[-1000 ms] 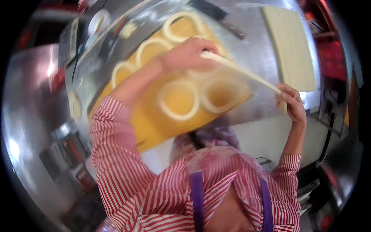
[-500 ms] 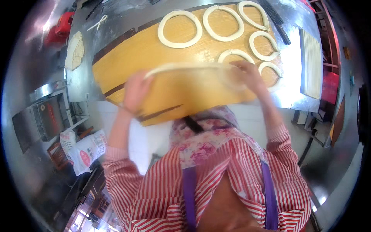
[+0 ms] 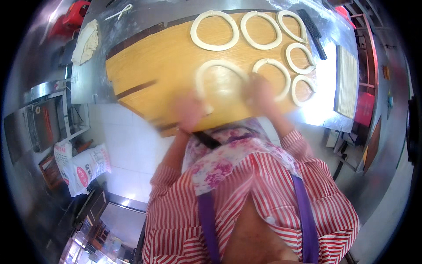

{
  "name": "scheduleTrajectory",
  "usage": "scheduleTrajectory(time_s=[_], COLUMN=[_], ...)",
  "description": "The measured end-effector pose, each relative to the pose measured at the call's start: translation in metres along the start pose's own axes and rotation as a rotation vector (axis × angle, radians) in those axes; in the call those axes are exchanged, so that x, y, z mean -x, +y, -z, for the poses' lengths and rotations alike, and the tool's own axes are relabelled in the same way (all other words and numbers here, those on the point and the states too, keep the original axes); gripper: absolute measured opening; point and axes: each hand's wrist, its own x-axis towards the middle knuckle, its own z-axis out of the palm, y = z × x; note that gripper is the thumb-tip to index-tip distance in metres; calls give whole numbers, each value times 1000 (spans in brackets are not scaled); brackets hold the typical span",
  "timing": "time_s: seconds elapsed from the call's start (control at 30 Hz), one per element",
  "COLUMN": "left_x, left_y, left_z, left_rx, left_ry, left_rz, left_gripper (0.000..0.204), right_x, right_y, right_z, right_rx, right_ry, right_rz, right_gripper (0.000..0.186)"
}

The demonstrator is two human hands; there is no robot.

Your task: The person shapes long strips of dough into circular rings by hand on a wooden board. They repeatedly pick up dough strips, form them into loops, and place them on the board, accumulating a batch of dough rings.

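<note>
A pale dough rope [image 3: 220, 64] lies bent into an arch on the yellow wooden board [image 3: 149, 66], its opening toward me. My left hand [image 3: 189, 111], blurred by motion, is closed around its left side, and a short end pokes out beside the fingers. At the other end, my right hand [image 3: 261, 93] grips the rope, also smeared, with the fingertips partly hidden. Just right of that hand sits a finished-looking dough ring [image 3: 286, 79], partly covered by it. More dough rings [image 3: 214, 12] lie in rows along the board's far and right sides.
On the metal table [image 3: 92, 92], a crumpled dough piece [image 3: 85, 42] and a thin looped strip [image 3: 118, 12] lie left. A dark bar [image 3: 313, 33] and a ridged pale stack [image 3: 346, 81] are right. A white printed sack [image 3: 83, 169] stands lower left.
The rope was stretched nearly straight between my hands; now it curves into an arch. My left hand has moved right and toward me, bringing the ends closer together.
</note>
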Motion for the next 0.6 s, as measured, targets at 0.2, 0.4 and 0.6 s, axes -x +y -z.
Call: scheduleTrajectory(time_s=[0.2,0.4,0.6], left_x=[13,-30,3], left_y=[35,30,28], left_z=[-22,-6,9], left_rx=[-326,-362,-403], left_ry=[666,485,481], left_rz=[-460,-544,-847], left_gripper=[45,36,34], right_x=[-25,-65,-38], right_y=[-49,-59,-52], right_z=[37,19,66], right_rx=[-33,40,-64], right_ry=[-23,-117,-116], right_rz=[-118,-113,31], right_gripper=[32,30,23])
